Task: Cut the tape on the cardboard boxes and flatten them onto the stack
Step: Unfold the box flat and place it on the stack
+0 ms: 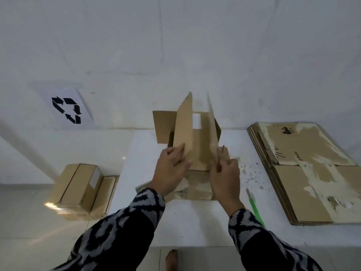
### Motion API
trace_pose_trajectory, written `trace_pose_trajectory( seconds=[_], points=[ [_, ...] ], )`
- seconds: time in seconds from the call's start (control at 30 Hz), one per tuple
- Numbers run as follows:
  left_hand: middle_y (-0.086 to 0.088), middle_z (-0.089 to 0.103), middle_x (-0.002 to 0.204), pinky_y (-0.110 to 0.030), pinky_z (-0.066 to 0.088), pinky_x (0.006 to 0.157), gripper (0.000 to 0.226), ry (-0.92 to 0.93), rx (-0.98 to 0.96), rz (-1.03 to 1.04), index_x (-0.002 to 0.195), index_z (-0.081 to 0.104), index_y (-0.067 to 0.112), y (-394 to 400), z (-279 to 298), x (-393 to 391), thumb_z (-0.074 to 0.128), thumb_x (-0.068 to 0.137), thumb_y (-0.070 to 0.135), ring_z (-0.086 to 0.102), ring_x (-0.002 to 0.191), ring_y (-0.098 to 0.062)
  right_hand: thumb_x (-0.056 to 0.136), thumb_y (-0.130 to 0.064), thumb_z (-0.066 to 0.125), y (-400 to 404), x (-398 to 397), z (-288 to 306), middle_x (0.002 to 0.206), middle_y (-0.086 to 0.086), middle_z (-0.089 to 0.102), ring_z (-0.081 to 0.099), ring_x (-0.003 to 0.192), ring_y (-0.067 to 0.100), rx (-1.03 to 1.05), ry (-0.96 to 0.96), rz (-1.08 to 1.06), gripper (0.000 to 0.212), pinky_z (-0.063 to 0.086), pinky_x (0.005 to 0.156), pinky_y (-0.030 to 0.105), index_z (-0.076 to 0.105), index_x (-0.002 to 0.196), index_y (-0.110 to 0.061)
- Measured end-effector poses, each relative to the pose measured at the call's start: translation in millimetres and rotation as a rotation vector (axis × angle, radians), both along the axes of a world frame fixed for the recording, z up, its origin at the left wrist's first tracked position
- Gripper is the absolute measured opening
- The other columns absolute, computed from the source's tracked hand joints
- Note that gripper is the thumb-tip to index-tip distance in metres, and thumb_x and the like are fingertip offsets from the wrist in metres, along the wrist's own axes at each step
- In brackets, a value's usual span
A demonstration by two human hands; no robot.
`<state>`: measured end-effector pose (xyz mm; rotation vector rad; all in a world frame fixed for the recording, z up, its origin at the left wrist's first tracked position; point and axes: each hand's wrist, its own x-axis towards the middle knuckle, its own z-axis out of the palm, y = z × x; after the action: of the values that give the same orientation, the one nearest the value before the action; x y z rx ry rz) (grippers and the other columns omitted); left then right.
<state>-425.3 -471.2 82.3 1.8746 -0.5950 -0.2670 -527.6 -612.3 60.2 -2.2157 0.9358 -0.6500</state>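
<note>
Cardboard box (pixel 197 153) sits on the white counter (pixel 187 222), its two upright flaps pinched: left hand (pixel 172 167) fingers grasp one, right hand (pixel 224 173) fingers the other. Right of the fingers lie a green cutter (pixel 255 208) and, beyond it, the flattened stack (pixel 304 173).

We look down on a white table (pixel 175 222) set against a pale, scuffed white wall (pixel 175 45). A paper sheet with a black recycling symbol (pixel 66 109) hangs on the wall, left of the table. The floor (pixel 25 222) is light tile, with a bright glare patch at left.
</note>
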Motion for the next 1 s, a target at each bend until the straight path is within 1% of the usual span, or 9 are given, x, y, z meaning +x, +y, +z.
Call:
trace_pose_trajectory(
  seconds=[0.1,0.17,0.27,0.37,0.5,0.67,0.77,0.87,1.0],
  points=[
    [0.007,0.049,0.124,-0.033,0.044,0.105,0.027,-0.093,0.144,-0.036,0.117,0.056,0.064,-8,-7,10,0.049,0.091,0.065,0.048,0.124,-0.017,0.098,-0.044,0.048,5,-1,1,0.101,0.000,0.033,0.035,0.094,0.019,-0.092,0.040,0.084,0.054,0.041,0.082,0.032,0.036,0.150,-0.034],
    [0.005,0.051,0.121,-0.045,0.044,0.102,0.034,-0.112,0.293,-0.026,0.113,0.062,0.056,-15,-4,17,0.040,0.092,0.069,0.046,0.121,-0.022,0.100,-0.044,0.044,1,0,3,0.096,0.002,0.041,0.042,0.093,0.022,0.061,-0.045,0.049,0.043,0.039,0.078,0.030,0.052,0.139,-0.027],
    [0.005,0.052,0.116,-0.036,0.044,0.093,0.034,-0.344,0.496,-0.009,0.113,0.063,0.030,-31,6,11,0.051,0.094,0.056,0.044,0.111,-0.021,0.098,-0.050,0.047,-16,4,1,0.085,0.003,0.051,0.053,0.087,0.024,0.250,-0.152,-0.008,0.040,0.043,0.067,0.030,0.071,0.105,-0.019],
    [0.003,0.058,0.119,-0.030,0.040,0.087,0.031,-0.452,0.398,0.018,0.125,0.052,0.023,-44,14,0,0.039,0.102,0.039,0.052,0.108,-0.022,0.099,-0.041,0.051,-25,6,-3,0.088,-0.007,0.042,0.047,0.093,0.019,0.108,-0.064,0.058,0.031,0.044,0.078,0.028,0.061,0.128,-0.041],
    [0.008,0.058,0.114,-0.032,0.041,0.079,0.050,-0.472,0.348,-0.007,0.149,0.023,0.041,-45,20,-9,0.025,0.101,0.054,0.053,0.101,-0.016,0.098,-0.041,0.053,-24,7,-5,0.095,-0.007,0.038,0.039,0.097,0.017,0.057,-0.090,0.029,0.033,0.048,0.090,0.038,0.063,0.129,-0.036],
    [0.005,0.050,0.128,-0.030,0.040,0.075,0.041,-0.523,0.520,-0.046,0.138,0.037,0.043,-53,19,7,0.038,0.098,0.054,0.048,0.111,-0.017,0.097,-0.053,0.036,-63,2,5,0.105,-0.001,0.035,0.032,0.092,0.019,-0.260,0.319,0.074,0.039,0.042,0.083,0.036,0.051,0.130,-0.039],
    [0.005,0.049,0.127,-0.029,0.041,0.073,0.042,-0.560,0.521,-0.066,0.138,0.037,0.043,-52,16,5,0.039,0.097,0.055,0.048,0.111,-0.018,0.101,-0.045,0.036,-78,-14,7,0.091,-0.002,0.036,0.031,0.082,0.017,-0.501,0.334,0.044,0.034,0.035,0.070,0.033,0.067,0.107,-0.031],
    [0.004,0.048,0.129,-0.029,0.041,0.074,0.043,-0.556,0.494,-0.054,0.140,0.036,0.041,-52,11,6,0.038,0.098,0.054,0.047,0.112,-0.021,0.100,-0.049,0.032,-83,-36,8,0.080,-0.002,0.039,0.033,0.075,0.018,-0.672,0.391,0.048,0.052,0.031,0.068,0.033,0.066,0.071,-0.023],
    [0.002,0.045,0.133,-0.041,0.047,0.087,0.044,-0.525,0.507,-0.073,0.141,0.032,0.042,-61,10,16,0.036,0.099,0.054,0.045,0.116,-0.026,0.094,-0.069,0.011,-68,-53,7,0.060,-0.006,0.048,0.047,0.056,0.012,-0.264,0.513,0.242,0.070,0.034,0.064,0.030,0.048,0.059,-0.021]
  ],
)
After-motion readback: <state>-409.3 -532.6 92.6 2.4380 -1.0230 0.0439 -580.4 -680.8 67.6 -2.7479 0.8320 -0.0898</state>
